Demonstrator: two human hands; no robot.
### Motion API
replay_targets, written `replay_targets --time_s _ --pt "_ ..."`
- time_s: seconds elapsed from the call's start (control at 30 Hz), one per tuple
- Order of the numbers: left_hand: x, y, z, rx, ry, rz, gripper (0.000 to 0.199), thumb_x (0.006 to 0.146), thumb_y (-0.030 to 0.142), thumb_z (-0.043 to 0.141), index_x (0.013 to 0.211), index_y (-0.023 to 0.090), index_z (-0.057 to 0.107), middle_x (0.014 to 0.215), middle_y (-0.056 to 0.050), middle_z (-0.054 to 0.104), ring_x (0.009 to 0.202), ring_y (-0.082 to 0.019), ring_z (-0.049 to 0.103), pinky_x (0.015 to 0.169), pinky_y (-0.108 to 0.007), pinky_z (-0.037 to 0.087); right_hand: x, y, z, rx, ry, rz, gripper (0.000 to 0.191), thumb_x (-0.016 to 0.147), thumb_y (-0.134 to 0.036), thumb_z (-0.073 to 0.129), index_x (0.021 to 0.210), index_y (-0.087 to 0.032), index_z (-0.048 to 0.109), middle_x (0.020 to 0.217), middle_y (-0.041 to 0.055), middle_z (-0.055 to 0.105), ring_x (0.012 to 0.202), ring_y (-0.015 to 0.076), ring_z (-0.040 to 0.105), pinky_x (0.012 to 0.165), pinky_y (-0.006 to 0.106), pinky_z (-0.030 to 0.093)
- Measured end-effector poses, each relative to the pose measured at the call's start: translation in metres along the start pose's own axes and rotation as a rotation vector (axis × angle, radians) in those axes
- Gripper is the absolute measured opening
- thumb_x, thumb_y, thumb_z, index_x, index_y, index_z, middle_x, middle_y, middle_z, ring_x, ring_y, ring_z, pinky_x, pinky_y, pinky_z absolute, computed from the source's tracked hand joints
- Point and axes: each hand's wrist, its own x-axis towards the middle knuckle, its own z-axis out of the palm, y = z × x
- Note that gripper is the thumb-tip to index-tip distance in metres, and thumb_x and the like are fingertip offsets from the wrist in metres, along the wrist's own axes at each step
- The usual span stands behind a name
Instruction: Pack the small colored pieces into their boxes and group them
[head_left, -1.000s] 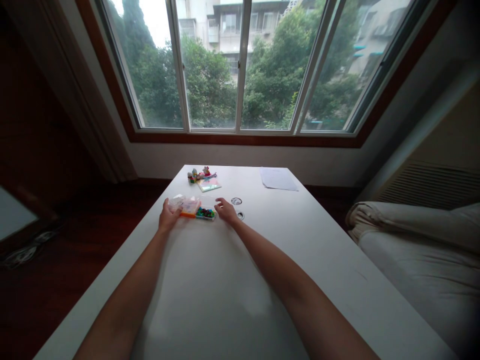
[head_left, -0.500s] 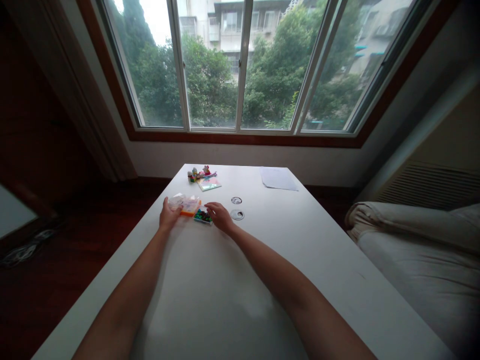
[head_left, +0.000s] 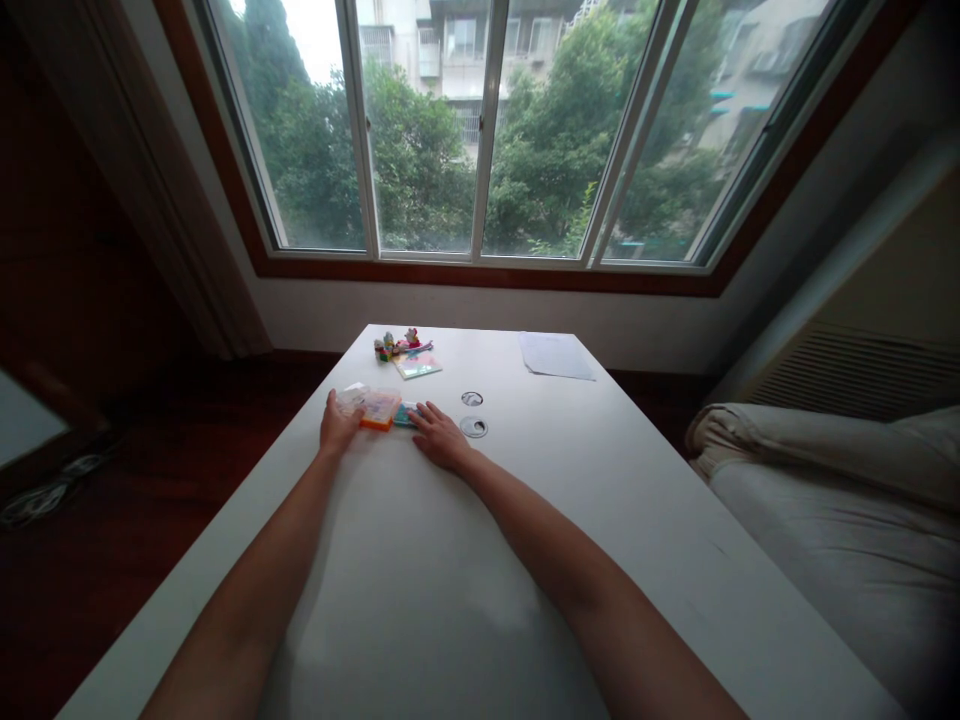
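My left hand [head_left: 340, 427] grips the left end of a clear plastic box [head_left: 382, 403] with an orange base, thumb on the near side. To the right of it lies a small flat teal item [head_left: 403, 414], partly covered. My right hand [head_left: 442, 438] rests over its right side with fingers stretched out and spread. What the teal item is, I cannot make out. Just right of my right hand, two round clear discs with dark marks, a near one [head_left: 474, 427] and a farther one [head_left: 472, 398], lie on the table.
Small colourful toy figures [head_left: 386, 347] stand at the far left of the white table [head_left: 420, 570], beside a pastel card or booklet [head_left: 420, 366]. Paper sheets [head_left: 556, 356] lie at the far right. A covered sofa [head_left: 832, 500] is to the right.
The small tray of green and dark pieces by my right hand no longer shows; a teal item shows there instead. My right fingers have gone from bunched to spread.
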Motion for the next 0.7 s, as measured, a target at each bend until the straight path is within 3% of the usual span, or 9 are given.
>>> replay_targets --time_s 0.17,0.3,0.53,0.7 --pt "0.001 -0.003 0.001 -0.007 -0.01 0.016 0.097 0.078 0.051 0.07 0.155 0.017 0.022 0.15 -0.018 0.045 0.134 -0.03 0.049 0.109 -0.038 0.041 0.003 0.002 0.002 -0.03 -0.07 -0.035 0.067 0.097 -0.045 0.049 0.157 -0.026 0.028 0.163 0.0079 0.022 0.151 0.0292 0.017 0.119 0.05 0.023" --pt "0.001 -0.003 0.003 -0.011 -0.01 0.017 0.094 0.081 0.055 0.066 0.155 0.017 0.022 0.152 -0.017 0.043 0.135 -0.029 0.048 0.109 -0.037 0.04 -0.003 0.0 0.002 -0.049 -0.033 -0.036 0.065 0.098 -0.045 0.048 0.157 -0.025 0.028 0.163 0.0083 0.023 0.151 0.0283 0.018 0.12 0.049 0.023" --pt "0.006 -0.007 0.008 -0.013 -0.02 0.017 0.089 0.086 0.055 0.06 0.156 0.016 0.02 0.153 -0.019 0.041 0.138 -0.03 0.045 0.11 -0.039 0.04 -0.013 -0.006 -0.002 -0.03 0.119 -0.048 0.056 0.096 -0.037 0.054 0.149 -0.023 0.041 0.158 0.011 0.034 0.148 0.027 0.025 0.117 0.047 0.031" --pt "0.009 -0.01 0.008 -0.009 -0.034 0.04 0.088 0.087 0.057 0.057 0.156 0.017 0.02 0.155 -0.017 0.039 0.139 -0.03 0.043 0.113 -0.04 0.037 -0.017 -0.013 -0.011 -0.026 0.186 -0.008 0.037 0.094 -0.029 0.058 0.13 -0.022 0.057 0.142 0.0118 0.049 0.132 0.0253 0.043 0.109 0.044 0.041"
